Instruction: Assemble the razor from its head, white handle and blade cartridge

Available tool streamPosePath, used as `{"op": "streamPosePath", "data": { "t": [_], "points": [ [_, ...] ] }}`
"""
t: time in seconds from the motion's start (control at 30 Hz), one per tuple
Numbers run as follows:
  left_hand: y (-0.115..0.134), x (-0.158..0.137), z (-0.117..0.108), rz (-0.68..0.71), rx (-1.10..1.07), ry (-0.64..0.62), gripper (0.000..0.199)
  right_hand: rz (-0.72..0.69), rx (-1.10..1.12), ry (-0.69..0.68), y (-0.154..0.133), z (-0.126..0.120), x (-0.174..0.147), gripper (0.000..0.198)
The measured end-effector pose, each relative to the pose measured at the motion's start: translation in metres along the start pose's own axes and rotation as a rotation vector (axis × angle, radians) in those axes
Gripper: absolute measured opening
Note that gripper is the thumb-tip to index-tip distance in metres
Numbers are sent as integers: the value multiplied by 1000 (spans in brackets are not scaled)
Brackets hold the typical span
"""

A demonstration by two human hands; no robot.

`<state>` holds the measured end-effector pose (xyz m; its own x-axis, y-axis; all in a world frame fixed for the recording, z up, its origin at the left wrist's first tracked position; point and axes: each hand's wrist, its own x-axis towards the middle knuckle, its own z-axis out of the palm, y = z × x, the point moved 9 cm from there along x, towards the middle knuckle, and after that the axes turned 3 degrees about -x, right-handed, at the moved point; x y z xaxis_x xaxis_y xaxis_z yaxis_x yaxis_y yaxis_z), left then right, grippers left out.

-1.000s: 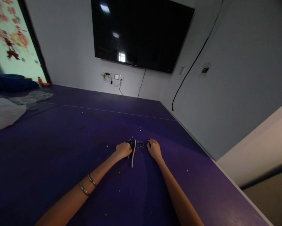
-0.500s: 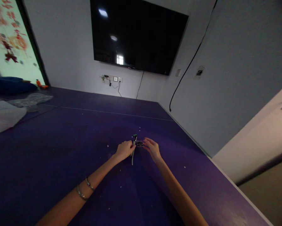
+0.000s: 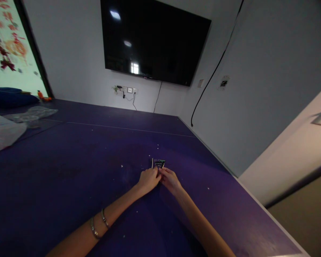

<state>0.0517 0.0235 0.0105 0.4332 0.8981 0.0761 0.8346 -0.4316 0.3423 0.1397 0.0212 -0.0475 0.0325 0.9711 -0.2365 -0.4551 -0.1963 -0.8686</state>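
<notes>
Close together at our purple bench [image 3: 82,171]
Our left hand [image 3: 149,179] is curled, our right hand [image 3: 171,180] pinched, on what we cannot tell; a small dark piece [image 3: 159,162] is just beyond, beside a pale strip [image 3: 152,164].

From afar I looked into an indoor room, home or office I couldn't tell: a wall-mounted television [image 3: 160,35], sockets [image 3: 129,90], red decorations [image 3: 7,64] on a bright panel [image 3: 29,76], a wide purple tabletop [image 3: 77,157].

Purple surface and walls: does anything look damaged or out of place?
Small white bits lie scattered on the purple surface, like litter. On the right wall, a black cable hangs loose, its lower end seemingly unconnected.
</notes>
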Motion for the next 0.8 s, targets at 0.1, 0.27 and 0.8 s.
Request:
{"op": "streamPosePath", "data": {
  "t": [0.1,0.27,0.8],
  "points": [
    [7,-3,0,56,-25,-33,31,-30,-45,-17,-5,-7,2,25],
    [5,-6,-2,151,-18,-78,35,-88,-145,73,-33,-56,12,25],
    [-33,10,16,-68,148,-105,32,-291,-1137,489,-120,-172,38,6]
  ]
}}
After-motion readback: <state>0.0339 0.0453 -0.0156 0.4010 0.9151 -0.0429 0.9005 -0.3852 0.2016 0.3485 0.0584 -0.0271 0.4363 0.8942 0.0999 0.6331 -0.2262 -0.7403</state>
